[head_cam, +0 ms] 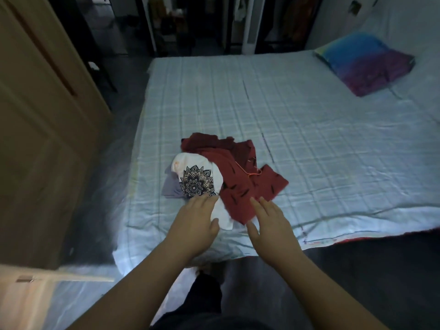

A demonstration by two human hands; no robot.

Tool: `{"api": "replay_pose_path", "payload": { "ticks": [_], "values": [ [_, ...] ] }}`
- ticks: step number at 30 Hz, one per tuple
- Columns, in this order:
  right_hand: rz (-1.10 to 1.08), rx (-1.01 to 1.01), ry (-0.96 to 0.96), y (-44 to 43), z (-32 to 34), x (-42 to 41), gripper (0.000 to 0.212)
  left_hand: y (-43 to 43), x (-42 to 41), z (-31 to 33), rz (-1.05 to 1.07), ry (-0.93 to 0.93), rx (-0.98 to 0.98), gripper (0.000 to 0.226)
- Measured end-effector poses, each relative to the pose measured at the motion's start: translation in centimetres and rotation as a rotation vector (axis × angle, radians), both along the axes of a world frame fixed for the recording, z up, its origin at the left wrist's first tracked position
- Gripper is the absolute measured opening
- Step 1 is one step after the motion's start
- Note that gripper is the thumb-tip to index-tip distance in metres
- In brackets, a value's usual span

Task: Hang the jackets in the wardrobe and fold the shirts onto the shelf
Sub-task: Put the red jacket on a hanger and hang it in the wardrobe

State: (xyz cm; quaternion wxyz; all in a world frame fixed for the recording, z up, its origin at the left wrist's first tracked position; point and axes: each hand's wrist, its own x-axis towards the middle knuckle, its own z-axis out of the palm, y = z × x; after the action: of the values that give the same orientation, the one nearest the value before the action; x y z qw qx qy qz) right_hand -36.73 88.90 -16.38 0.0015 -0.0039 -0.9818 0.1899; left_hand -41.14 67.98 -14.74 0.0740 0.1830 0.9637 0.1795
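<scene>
A small heap of clothes lies near the front of the bed. It holds a dark red garment with small black marks, a white shirt with a black mandala print, and a grey-lilac piece under the white one. My left hand is stretched out with straight fingers, its tips at the lower edge of the white shirt. My right hand is also flat and open, fingertips at the near edge of the red garment. Neither hand holds anything.
The bed has a pale checked sheet; a blue and purple pillow lies at its far right. A brown wardrobe door stands open at left. Dark floor runs between wardrobe and bed. Hanging clothes show dimly in the far dark room.
</scene>
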Motion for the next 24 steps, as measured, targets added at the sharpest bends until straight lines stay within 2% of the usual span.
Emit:
{"api": "replay_pose_path", "payload": {
  "ticks": [3, 8, 13, 21, 24],
  "values": [
    [-0.020, 0.012, -0.021, 0.4, -0.8, -3.9, 0.065, 0.5, -4.6, -1.5, -0.012, -0.005, 0.024, 0.063],
    [-0.057, 0.024, -0.172, 1.4, -2.1, -10.9, 0.061, 1.5, -13.4, -3.8, -0.092, -0.076, -0.006, 0.062],
    [-0.192, -0.012, -0.285, 4.2, -4.9, -17.2, 0.059, 3.6, -21.6, -6.2, -0.173, -0.141, -0.046, 0.062],
    [-0.331, -0.217, -0.449, 6.5, -10.3, -21.9, 0.052, 7.4, -28.2, -10.4, -0.200, -0.310, -0.086, 0.058],
    [-0.383, -0.323, -0.543, 7.5, -13.2, -24.0, 0.039, 9.0, -29.6, -13.0, -0.196, -0.371, -0.096, 0.056]
  ]
}}
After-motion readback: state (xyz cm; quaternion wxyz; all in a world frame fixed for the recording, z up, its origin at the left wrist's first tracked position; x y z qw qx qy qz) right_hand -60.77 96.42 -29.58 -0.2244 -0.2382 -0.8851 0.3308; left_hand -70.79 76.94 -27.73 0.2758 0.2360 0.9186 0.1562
